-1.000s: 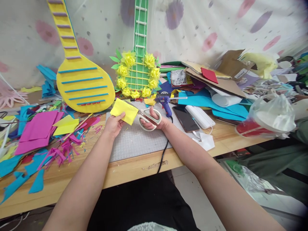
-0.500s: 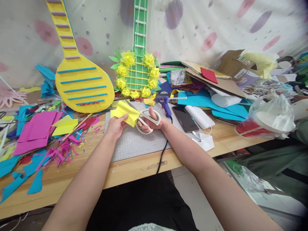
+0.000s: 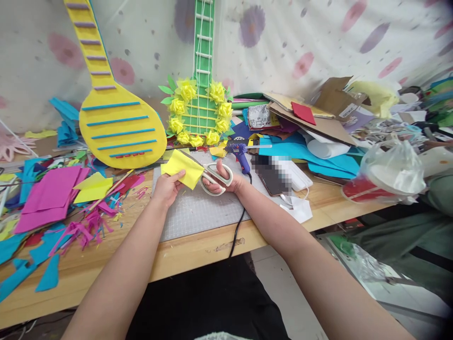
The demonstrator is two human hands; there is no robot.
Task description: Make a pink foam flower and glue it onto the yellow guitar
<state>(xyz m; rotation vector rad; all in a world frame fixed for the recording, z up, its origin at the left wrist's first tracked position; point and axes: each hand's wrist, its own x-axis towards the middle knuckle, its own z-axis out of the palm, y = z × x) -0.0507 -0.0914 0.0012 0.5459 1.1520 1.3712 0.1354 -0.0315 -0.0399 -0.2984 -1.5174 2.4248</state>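
Observation:
My left hand (image 3: pixel 169 187) pinches a piece of yellow paper (image 3: pixel 189 171) by its lower left part, thumb on top. Fingers of my right hand (image 3: pixel 226 178) go through the white handles of a pair of scissors (image 3: pixel 213 190). The scissor blades point up and left and pass behind the yellow paper, which partly hides them. Both hands are above a grey gridded cutting mat (image 3: pixel 191 218). Just beyond my right hand a purple glue gun (image 3: pixel 240 155) lies on the mat, its black cord running down over the table edge.
A yellow paper instrument (image 3: pixel 122 125) and a green one with yellow flowers (image 3: pixel 203 106) lean at the back. Coloured scraps (image 3: pixel 53 193) cover the left. A phone (image 3: pixel 271 177), a white power bank (image 3: pixel 292 172), paper piles and a bagged red cup (image 3: pixel 371 186) are on the right.
The scissor handles look slightly closer together. The yellow paper lies a little flatter, still in my left hand. The whole view has shifted slightly.

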